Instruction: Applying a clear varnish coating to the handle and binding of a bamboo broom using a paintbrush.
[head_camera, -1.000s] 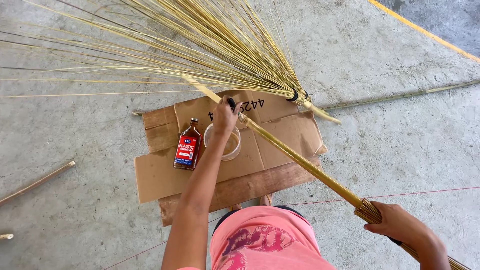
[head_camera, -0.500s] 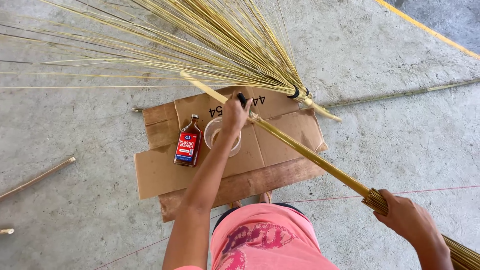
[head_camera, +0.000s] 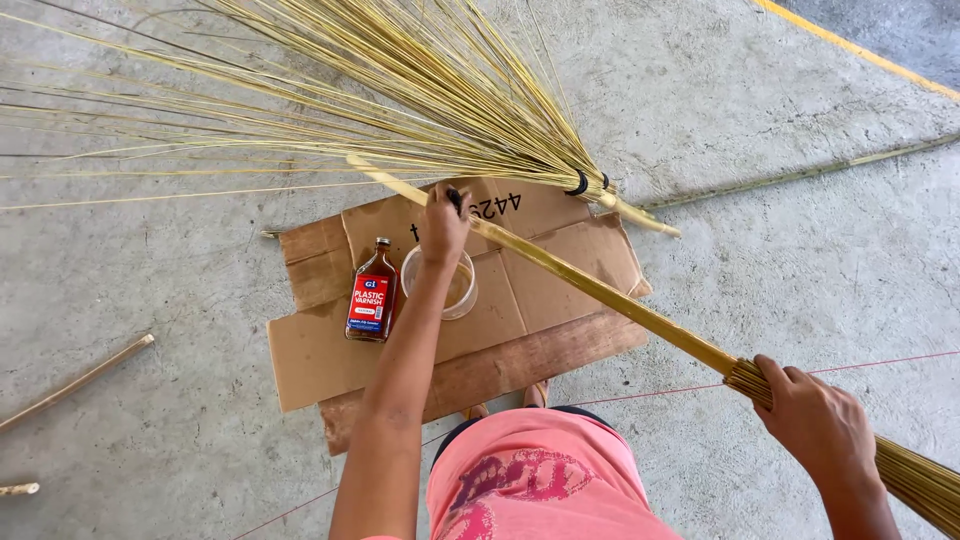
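My left hand (head_camera: 442, 225) grips a small dark-tipped brush (head_camera: 455, 197) and holds it against a long bamboo stick (head_camera: 590, 285) that runs diagonally over the cardboard. My right hand (head_camera: 815, 425) holds the same stick where it joins a bundle of thin ribs (head_camera: 915, 480) at the lower right. Under my left wrist sits a clear plastic cup (head_camera: 462, 290) with some amber liquid in it. A small brown bottle with a red label (head_camera: 371, 295) stands just left of the cup. Both rest on flattened cardboard (head_camera: 310, 350).
A finished stick broom (head_camera: 440, 110) with black bindings lies fanned across the concrete floor behind the cardboard. A thin bamboo pole (head_camera: 800, 175) lies to the right, another stick (head_camera: 75, 380) to the left. A red string (head_camera: 880, 362) crosses the floor. My pink-clad knee (head_camera: 530, 480) is below.
My left hand has slid the brush a little further up the stick, away from me. My right hand has shifted slightly along the stick's lower end.
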